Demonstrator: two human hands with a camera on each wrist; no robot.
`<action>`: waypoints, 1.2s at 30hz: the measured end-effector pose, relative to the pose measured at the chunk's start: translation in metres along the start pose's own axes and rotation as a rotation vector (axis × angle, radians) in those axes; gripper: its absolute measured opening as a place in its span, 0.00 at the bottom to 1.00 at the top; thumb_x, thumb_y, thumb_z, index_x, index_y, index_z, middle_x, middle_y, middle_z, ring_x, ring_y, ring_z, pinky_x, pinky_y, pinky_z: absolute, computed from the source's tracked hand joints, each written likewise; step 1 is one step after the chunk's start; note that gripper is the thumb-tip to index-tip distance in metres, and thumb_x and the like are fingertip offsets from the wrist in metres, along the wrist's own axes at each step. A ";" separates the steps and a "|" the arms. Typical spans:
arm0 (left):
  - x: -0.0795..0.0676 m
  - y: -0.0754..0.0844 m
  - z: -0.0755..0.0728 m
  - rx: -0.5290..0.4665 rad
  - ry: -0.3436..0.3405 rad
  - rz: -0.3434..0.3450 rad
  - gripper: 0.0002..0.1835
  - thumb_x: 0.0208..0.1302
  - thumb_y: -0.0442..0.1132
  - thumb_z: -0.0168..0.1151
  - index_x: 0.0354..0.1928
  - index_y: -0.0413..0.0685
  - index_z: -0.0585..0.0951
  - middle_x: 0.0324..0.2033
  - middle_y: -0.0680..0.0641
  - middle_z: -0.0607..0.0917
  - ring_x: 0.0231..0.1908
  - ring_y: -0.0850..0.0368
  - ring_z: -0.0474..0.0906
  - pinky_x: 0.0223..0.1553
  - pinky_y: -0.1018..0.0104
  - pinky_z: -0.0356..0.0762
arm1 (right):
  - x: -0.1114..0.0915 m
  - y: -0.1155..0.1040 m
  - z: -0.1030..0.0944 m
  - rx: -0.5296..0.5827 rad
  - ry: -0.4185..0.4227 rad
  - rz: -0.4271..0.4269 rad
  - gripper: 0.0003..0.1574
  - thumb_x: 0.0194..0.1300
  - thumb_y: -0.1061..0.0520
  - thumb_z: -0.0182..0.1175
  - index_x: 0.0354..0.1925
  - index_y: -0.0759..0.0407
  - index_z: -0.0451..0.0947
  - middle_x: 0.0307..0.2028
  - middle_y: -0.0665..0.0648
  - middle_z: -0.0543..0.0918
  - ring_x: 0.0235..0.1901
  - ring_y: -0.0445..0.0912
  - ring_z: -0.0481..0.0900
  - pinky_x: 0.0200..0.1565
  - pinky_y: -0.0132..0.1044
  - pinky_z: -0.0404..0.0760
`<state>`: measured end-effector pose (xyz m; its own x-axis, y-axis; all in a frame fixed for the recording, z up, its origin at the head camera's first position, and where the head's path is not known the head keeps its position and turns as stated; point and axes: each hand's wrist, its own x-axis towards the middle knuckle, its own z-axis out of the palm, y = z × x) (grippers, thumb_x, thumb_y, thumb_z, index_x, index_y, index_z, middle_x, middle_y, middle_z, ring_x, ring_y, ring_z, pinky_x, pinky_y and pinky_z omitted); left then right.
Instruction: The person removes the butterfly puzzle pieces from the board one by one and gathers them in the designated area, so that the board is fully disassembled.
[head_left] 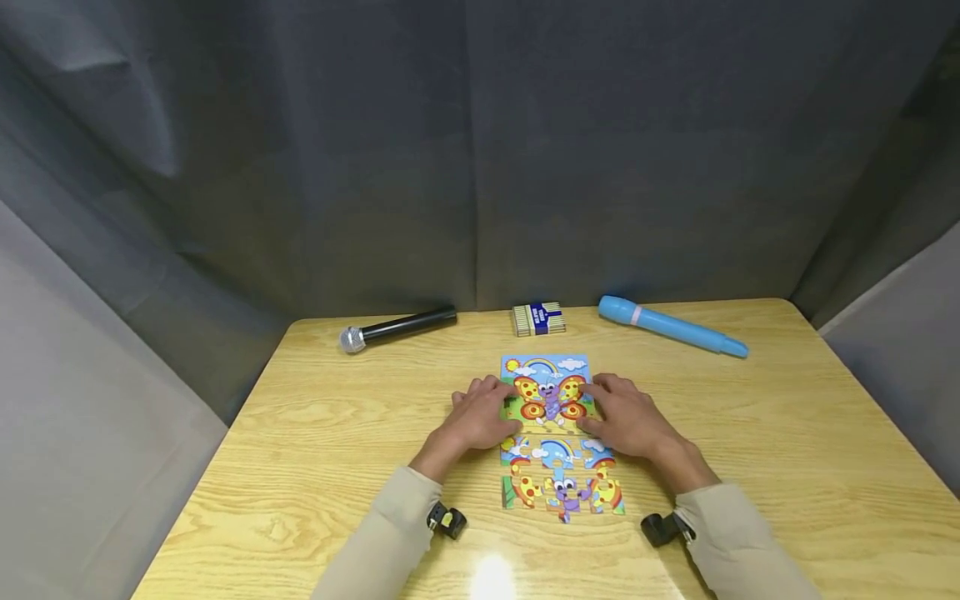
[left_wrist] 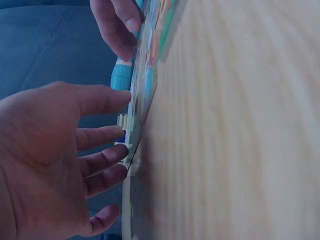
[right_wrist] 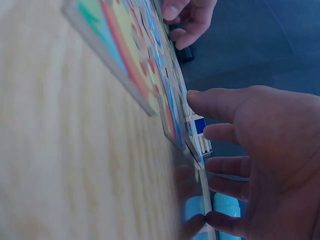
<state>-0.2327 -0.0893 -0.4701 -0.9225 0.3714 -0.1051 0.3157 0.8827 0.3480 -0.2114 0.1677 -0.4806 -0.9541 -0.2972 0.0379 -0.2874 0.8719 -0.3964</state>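
A puzzle board with a butterfly picture (head_left: 551, 404) lies flat on the table between the two hands. My left hand (head_left: 483, 414) rests at its left edge, thumb and fingers spread and only slightly bent. On the opposite edge my right hand (head_left: 628, 417) does the same, its thumb and index tip over the border. In the left wrist view the left hand (left_wrist: 55, 155) shows its palm, fingertips at the board's edge. Likewise the right hand (right_wrist: 270, 160) appears palm-on in the right wrist view. Just below the board, several loose jigsaw pieces (head_left: 567, 492) form two rows.
Along the back of the wooden table (head_left: 337, 467) lie a black microphone (head_left: 408, 326), a bundle of light sticks with a blue band (head_left: 538, 319) and a blue microphone-shaped stick (head_left: 675, 327). A dark curtain (head_left: 480, 167) hangs behind the table.
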 end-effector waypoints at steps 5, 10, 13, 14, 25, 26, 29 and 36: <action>0.001 -0.003 0.001 0.002 0.001 0.000 0.27 0.59 0.53 0.65 0.60 0.56 0.76 0.52 0.54 0.73 0.49 0.57 0.64 0.45 0.58 0.57 | -0.003 -0.008 0.002 -0.025 0.022 -0.049 0.32 0.62 0.46 0.64 0.62 0.54 0.74 0.62 0.64 0.71 0.61 0.60 0.67 0.55 0.63 0.67; 0.000 -0.003 0.000 -0.009 -0.002 0.012 0.25 0.59 0.52 0.65 0.58 0.54 0.78 0.53 0.53 0.73 0.50 0.56 0.65 0.44 0.58 0.57 | -0.004 -0.015 0.003 -0.030 0.027 -0.110 0.26 0.61 0.49 0.65 0.57 0.52 0.79 0.52 0.58 0.76 0.52 0.54 0.71 0.51 0.55 0.71; 0.000 -0.003 0.001 -0.021 -0.001 0.008 0.25 0.59 0.52 0.66 0.58 0.54 0.78 0.54 0.52 0.73 0.51 0.55 0.65 0.45 0.57 0.56 | -0.005 -0.018 0.003 -0.031 0.021 -0.159 0.23 0.62 0.51 0.65 0.55 0.51 0.80 0.46 0.54 0.76 0.46 0.50 0.71 0.46 0.48 0.71; 0.000 -0.003 0.001 -0.027 -0.001 0.003 0.25 0.59 0.52 0.66 0.58 0.54 0.78 0.55 0.52 0.73 0.51 0.55 0.65 0.45 0.57 0.56 | -0.005 -0.018 0.003 -0.032 0.019 -0.172 0.22 0.62 0.52 0.65 0.55 0.51 0.81 0.45 0.53 0.76 0.44 0.49 0.70 0.45 0.46 0.71; 0.001 -0.002 0.001 -0.070 0.007 -0.018 0.22 0.59 0.51 0.68 0.54 0.53 0.79 0.53 0.52 0.72 0.53 0.54 0.64 0.45 0.58 0.55 | -0.007 -0.020 0.004 -0.070 0.026 -0.232 0.18 0.64 0.56 0.62 0.53 0.51 0.82 0.44 0.53 0.76 0.41 0.47 0.70 0.44 0.44 0.71; 0.002 -0.002 0.001 -0.071 0.009 -0.020 0.22 0.59 0.51 0.68 0.53 0.54 0.79 0.53 0.52 0.72 0.53 0.54 0.64 0.45 0.58 0.55 | -0.007 -0.020 0.004 -0.070 0.024 -0.231 0.18 0.64 0.56 0.62 0.53 0.51 0.82 0.45 0.53 0.76 0.41 0.47 0.70 0.44 0.44 0.71; 0.002 -0.001 0.001 -0.071 0.013 -0.025 0.21 0.59 0.51 0.68 0.53 0.55 0.78 0.52 0.52 0.73 0.51 0.55 0.65 0.45 0.58 0.56 | -0.007 -0.021 0.003 -0.070 0.022 -0.226 0.18 0.65 0.56 0.61 0.54 0.51 0.82 0.45 0.53 0.76 0.41 0.47 0.70 0.44 0.45 0.71; 0.003 -0.002 0.002 -0.069 0.024 -0.009 0.21 0.56 0.50 0.69 0.50 0.55 0.77 0.45 0.54 0.76 0.44 0.58 0.69 0.44 0.59 0.56 | -0.008 -0.021 0.003 -0.069 0.016 -0.221 0.18 0.65 0.56 0.61 0.53 0.51 0.82 0.45 0.53 0.76 0.42 0.47 0.70 0.46 0.45 0.71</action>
<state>-0.2353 -0.0898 -0.4732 -0.9305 0.3559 -0.0863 0.2922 0.8635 0.4110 -0.1978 0.1507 -0.4759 -0.8686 -0.4777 0.1316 -0.4937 0.8113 -0.3131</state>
